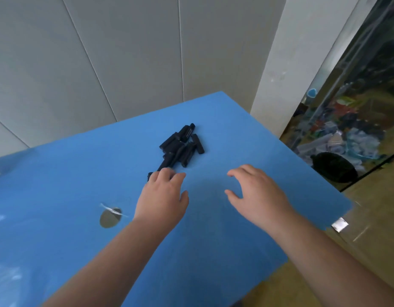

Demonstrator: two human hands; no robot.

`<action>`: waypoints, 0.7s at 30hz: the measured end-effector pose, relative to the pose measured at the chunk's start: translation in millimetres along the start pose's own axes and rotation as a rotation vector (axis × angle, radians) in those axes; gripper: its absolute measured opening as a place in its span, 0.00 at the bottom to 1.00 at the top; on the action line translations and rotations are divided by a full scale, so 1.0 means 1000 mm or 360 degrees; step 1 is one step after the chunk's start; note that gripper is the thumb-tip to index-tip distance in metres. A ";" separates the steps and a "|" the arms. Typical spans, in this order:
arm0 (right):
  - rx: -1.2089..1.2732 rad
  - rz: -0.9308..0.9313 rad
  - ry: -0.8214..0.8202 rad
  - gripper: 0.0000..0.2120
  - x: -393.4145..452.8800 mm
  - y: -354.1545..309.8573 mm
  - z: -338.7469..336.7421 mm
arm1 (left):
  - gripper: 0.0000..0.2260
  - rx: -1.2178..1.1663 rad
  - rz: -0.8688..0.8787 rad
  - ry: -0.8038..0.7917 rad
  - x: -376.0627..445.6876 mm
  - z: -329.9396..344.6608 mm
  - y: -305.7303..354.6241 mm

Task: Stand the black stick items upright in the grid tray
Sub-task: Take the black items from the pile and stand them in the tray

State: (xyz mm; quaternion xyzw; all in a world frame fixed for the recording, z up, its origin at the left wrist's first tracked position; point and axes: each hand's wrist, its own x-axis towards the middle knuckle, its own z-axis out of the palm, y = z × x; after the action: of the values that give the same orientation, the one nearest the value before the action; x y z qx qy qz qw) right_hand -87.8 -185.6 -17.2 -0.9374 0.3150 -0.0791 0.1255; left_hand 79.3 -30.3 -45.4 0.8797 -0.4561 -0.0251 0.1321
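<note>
sticks [182, 146]: black pile lying flat, mid blue bench [258, 138] | L hand [161, 196]: fingers [167, 173] curled at pile's near end, grip can't tell | R hand [257, 192]: spread wide, empty, beside pile | round hole [110, 217] left of L wrist | nothing blocking

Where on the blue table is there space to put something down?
Bare patches on the blue table: between the left hand and right hand, right of the stick pile toward the far corner, and left of the round hole. It is crowded only at the pile, where the left hand's fingertips reach.
</note>
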 end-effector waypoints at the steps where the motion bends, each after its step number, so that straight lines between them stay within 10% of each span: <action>1: 0.0005 -0.0033 -0.0019 0.19 0.008 0.000 0.002 | 0.18 0.0007 -0.0048 0.0010 0.001 0.001 -0.003; 21: 0.0183 -0.0573 -0.0307 0.17 0.073 0.007 0.026 | 0.06 0.0071 -0.0965 -0.0108 0.015 -0.008 -0.006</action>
State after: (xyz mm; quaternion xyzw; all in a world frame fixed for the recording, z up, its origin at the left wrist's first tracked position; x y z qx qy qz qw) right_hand -27.8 -230.7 -38.7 -0.9731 0.1241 -0.0280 0.1922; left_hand 94.5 -37.6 -38.5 0.9771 -0.1773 -0.0829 0.0839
